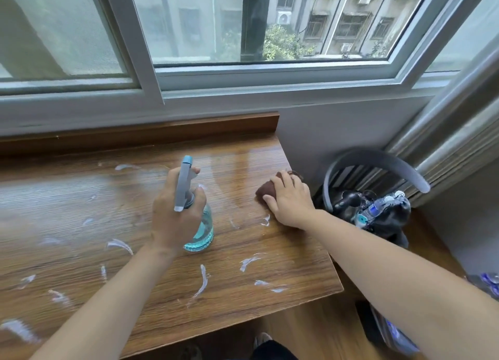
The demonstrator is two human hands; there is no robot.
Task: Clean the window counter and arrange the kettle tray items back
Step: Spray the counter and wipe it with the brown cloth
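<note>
I am gripping the spray bottle (pixel 198 224) in my left hand (pixel 175 211), its base resting mid-worktop (pixel 81 197). My right hand (pixel 290 200) is pressing flat-fingered on the brown cloth (pixel 266 189) near the worktop's right edge, among white foam streaks (pixel 202 281).

My arms are bare from the hands up, with no sleeve in view. My left hand (pixel 175 216) and right hand (pixel 290 200) wear no gloves, rings or watch. Near my feet, a light shoe (pixel 262 339) shows beside dark clothing.
</note>
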